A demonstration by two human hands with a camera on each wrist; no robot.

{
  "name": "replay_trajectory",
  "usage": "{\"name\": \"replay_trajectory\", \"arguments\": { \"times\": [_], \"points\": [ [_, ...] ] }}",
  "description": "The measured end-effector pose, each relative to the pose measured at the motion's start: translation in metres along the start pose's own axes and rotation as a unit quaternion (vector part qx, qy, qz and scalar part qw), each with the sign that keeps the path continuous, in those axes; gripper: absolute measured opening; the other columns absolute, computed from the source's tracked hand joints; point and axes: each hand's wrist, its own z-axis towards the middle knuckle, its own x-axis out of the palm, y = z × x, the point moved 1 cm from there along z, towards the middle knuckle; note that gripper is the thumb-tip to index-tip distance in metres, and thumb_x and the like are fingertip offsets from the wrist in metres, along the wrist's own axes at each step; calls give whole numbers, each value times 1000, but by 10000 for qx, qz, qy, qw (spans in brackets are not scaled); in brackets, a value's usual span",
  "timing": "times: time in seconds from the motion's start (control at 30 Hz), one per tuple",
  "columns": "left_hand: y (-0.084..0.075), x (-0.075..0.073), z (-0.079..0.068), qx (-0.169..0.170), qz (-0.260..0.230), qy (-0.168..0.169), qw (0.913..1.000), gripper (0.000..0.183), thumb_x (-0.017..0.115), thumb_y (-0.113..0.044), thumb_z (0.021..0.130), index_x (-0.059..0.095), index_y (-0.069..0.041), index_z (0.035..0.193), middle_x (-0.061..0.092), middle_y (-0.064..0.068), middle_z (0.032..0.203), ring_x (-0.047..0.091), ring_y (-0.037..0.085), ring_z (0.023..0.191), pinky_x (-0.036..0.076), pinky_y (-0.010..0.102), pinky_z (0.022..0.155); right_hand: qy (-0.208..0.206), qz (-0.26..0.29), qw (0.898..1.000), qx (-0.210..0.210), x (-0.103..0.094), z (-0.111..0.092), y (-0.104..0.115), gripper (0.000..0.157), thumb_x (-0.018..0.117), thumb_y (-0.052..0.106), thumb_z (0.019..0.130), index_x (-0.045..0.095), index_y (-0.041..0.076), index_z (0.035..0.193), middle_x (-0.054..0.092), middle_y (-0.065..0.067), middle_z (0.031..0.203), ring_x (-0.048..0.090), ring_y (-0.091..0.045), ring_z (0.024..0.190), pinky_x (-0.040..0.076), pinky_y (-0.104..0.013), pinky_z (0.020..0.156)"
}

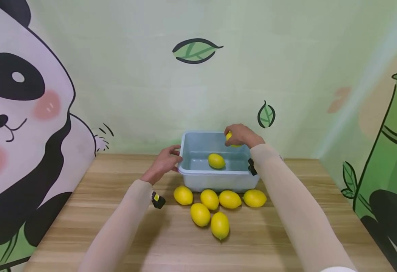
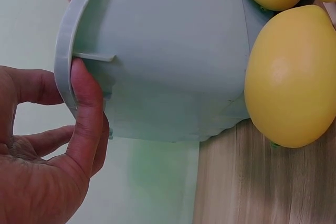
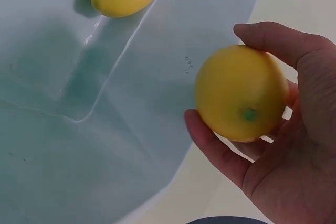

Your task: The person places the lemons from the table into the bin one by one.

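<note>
A light blue plastic bin (image 1: 219,180) stands on the wooden table near the back wall. My left hand (image 1: 166,160) grips the bin's left rim, fingers and thumb on either side of it in the left wrist view. Over the bin's back right corner, my right hand (image 1: 242,135) holds a lemon (image 3: 241,93) between thumb and fingers; a small green stem end shows on it. Another lemon (image 1: 216,161) lies on the bin floor. In front of the bin, several lemons (image 1: 230,199) are scattered on the table.
The wooden table (image 1: 117,211) reaches back to a green wall cloth (image 1: 144,94) printed with a panda, leaves and bamboo. Small black devices are strapped at both wrists. Two lemons (image 1: 220,225) lie closest to the table's front.
</note>
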Motion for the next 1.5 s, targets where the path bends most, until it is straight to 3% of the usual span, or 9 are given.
{"name": "replay_trajectory", "arguments": {
  "times": [0.33,0.67,1.1,1.5],
  "points": [
    [1,0,-1,-30,-19,58,10000,64,57,-16,93,33,-12,152,45,18,145,57,35,114,60,35,80,27,-17,10000,-20,0,-2,-2,50,66,27,90,55,7,134,54,-17,139,53,-32,120,47,-47,104],
    [-2,-1,-1,2,71,21,10000,65,57,-17,93,32,-11,153,46,16,141,56,40,118,60,37,83,-612,-2,9978,-235,-7,-7,0,45,65,27,90,56,10,131,57,-15,134,55,-32,118,49,-46,101],
    [-2,-2,1,-53,126,-19,9999,64,57,-18,93,33,-13,152,45,17,143,57,35,116,60,37,83,-1025,-113,9917,-768,-18,-31,4,46,63,27,91,57,9,132,59,-17,134,57,-34,116,49,-47,99],
    [-1,-1,2,-65,11,64,10000,64,57,-16,93,32,-12,153,45,17,143,56,37,118,60,36,83,-1319,-189,9864,-959,-16,-66,15,43,64,29,91,58,11,130,60,-13,131,57,-31,117,49,-47,100]
  ]
}}
